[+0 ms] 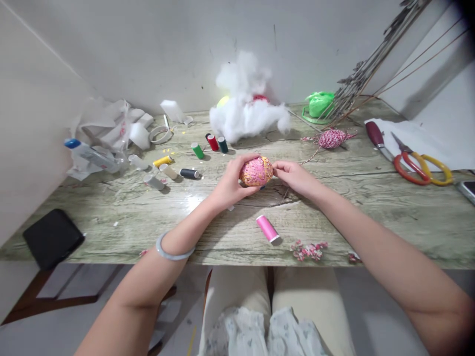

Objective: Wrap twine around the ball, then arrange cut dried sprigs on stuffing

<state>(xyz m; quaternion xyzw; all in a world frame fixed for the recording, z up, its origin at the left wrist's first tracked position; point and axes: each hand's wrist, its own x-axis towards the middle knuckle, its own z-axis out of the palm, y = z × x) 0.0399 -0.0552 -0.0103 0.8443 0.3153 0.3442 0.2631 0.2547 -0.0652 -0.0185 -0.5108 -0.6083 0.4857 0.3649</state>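
In the frame's centre, the left hand [232,182] holds a pink-and-yellow ball [257,171], its visible side apparently covered already; the right hand [293,175] pinches narrowly at its right edge, on what I cannot tell; any uncovered part is out of sight.

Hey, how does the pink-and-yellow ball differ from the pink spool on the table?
The ball is rounded and speckled pink and yellow; the spool is a plain pink cylinder with white ends. The ball is in the left hand, while the spool lies on its side on the table. Both show pink.
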